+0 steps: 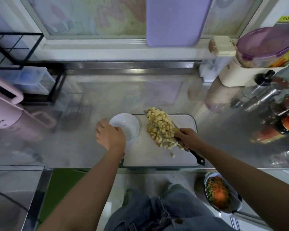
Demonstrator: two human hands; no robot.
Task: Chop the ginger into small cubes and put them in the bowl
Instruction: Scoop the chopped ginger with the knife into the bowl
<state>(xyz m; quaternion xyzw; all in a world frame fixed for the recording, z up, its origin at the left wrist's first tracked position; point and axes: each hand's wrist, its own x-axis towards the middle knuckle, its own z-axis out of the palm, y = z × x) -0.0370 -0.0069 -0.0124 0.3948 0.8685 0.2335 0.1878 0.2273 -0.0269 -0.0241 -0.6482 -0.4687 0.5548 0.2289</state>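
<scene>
At board [148, 155] edge, bowl [128, 124], ginger [158, 125] on knife [196, 155]

Left hand [109, 134] holds white bowl [129, 125] at its rim, 8 o'clock side. Bowl sits at 9 o'clock end of cutting board [182, 155], on steel counter [83, 147]. Right hand [188, 137] grips knife [198, 158] by black handle. Blade lies flat, loaded with heap of ginger cubes [160, 127], just beside bowl at its 3 o'clock. Few loose cubes [172, 155] on board, 6 o'clock from heap.
</scene>
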